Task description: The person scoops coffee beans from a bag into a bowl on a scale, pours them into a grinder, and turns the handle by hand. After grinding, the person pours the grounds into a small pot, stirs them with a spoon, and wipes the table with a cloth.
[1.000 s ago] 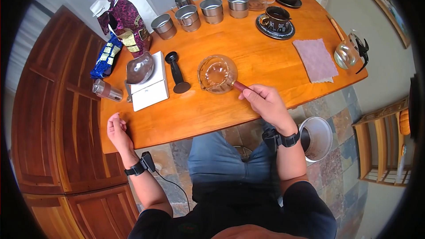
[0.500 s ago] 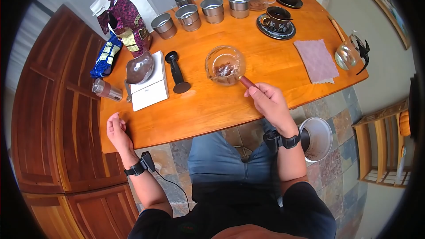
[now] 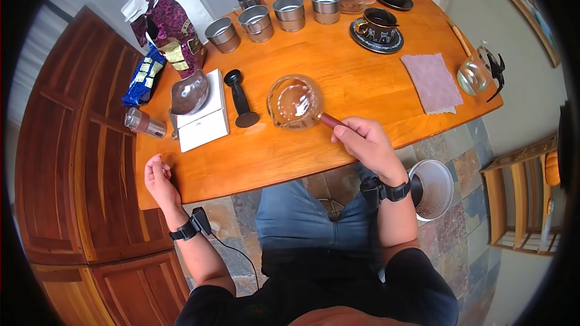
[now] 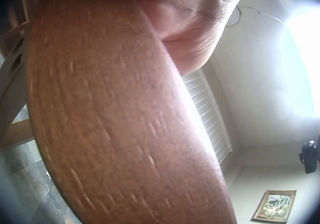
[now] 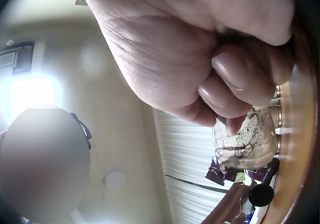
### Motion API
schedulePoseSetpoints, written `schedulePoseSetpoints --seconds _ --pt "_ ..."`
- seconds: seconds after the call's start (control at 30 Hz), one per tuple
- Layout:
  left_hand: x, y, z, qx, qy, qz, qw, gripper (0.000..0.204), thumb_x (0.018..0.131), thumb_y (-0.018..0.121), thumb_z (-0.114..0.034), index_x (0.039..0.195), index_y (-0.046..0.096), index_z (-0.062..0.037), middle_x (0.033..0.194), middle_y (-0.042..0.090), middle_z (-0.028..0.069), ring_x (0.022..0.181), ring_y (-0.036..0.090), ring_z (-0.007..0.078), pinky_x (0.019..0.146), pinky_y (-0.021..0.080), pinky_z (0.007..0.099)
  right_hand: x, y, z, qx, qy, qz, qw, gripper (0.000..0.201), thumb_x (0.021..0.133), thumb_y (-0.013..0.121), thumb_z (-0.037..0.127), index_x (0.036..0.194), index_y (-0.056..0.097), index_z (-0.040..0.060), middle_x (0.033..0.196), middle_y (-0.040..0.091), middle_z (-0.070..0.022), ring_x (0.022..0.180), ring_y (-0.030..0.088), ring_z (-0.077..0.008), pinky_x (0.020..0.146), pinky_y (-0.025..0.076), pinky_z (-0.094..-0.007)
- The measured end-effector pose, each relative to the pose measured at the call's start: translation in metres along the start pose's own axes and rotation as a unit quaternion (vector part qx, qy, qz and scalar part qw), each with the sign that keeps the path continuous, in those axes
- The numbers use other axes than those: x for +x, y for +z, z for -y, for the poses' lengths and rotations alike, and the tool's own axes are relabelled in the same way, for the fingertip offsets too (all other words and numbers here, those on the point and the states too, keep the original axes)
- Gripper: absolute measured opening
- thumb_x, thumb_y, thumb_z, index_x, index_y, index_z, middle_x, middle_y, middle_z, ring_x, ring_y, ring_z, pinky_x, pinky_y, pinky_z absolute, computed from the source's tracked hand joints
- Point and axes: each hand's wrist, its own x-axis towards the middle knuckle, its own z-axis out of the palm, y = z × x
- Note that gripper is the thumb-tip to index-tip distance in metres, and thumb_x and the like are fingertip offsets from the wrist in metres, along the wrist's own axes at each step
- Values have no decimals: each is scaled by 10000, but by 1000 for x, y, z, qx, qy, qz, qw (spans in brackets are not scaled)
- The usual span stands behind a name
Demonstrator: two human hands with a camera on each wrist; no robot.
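Observation:
My right hand (image 3: 370, 145) grips the reddish-brown wooden side handle (image 3: 330, 121) of a round glass pot (image 3: 295, 102), its fingers curled round the handle. A spout shows at the pot's near left, and bright reflections shimmer inside. In the right wrist view, dark specks and streaks mark the pot's glass (image 5: 252, 139) beyond the curled fingers. My left hand (image 3: 159, 184) rests at the table's near left edge with its fingers loosely bent, holding nothing. The left wrist view shows mostly the table edge (image 4: 115, 114) with part of the palm above it.
Left of the pot lie a black scoop (image 3: 241, 99) and a white scale (image 3: 204, 125) bearing a smoky bowl (image 3: 190, 93). Several steel cups (image 3: 289, 15) line the back. A black cup (image 3: 379, 24) on a saucer and a pink cloth (image 3: 431, 83) sit to the right.
The glass pot shifted away and to the right, then came back left and nearer to me, the right hand keeping its grip. The left hand stays nearly still.

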Motion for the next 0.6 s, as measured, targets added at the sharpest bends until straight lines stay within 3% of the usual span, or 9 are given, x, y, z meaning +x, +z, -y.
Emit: schedulePoseSetpoints --seconds 0.1,0.17,0.3,0.4,0.47,0.6 --pt "1 -1 2 3 -1 -2 1000 126 980 622 -176 990 652 -54 724 565 -30 615 440 23 556 312 177 0 2 0 14 4 1 1000 266 1000 598 257 899 685 26 669 442 101 606 367 -6 522 282 -213" --pt "0 -1 0 2 0 -1 1000 127 979 624 -177 990 652 -54 724 565 -30 617 441 23 556 312 177 3 3 -5 -21 -44 -6 999 277 1024 557 273 910 657 40 583 388 104 497 299 -3 455 205 -216" --pt "2 -4 3 8 -5 2 1000 152 997 593 -175 1034 652 -39 738 539 -33 627 418 25 565 311 178 2 4 -3 -40 -32 15 999 281 1026 557 282 942 661 35 586 384 106 496 298 -3 456 204 -218" --pt "1 -2 1 3 0 -1 1000 135 979 622 -175 1002 654 -46 726 563 -29 624 442 24 557 313 179 4 7 -8 -8 -37 -9 999 274 1024 563 275 958 665 29 589 381 109 498 301 -1 459 204 -214" --pt "0 -2 1 3 0 -1 1000 135 980 620 -174 1004 654 -45 728 564 -28 624 443 24 558 314 178 7 11 -12 12 -73 -92 993 278 1020 571 272 941 672 25 586 381 110 497 302 -1 458 202 -214" --pt "1 -3 1 2 -5 5 1000 137 982 614 -170 1009 656 -42 735 566 -26 625 444 27 562 317 178 5 9 -12 2 -90 -97 991 284 1019 574 279 958 673 20 581 375 112 493 297 2 454 195 -212"
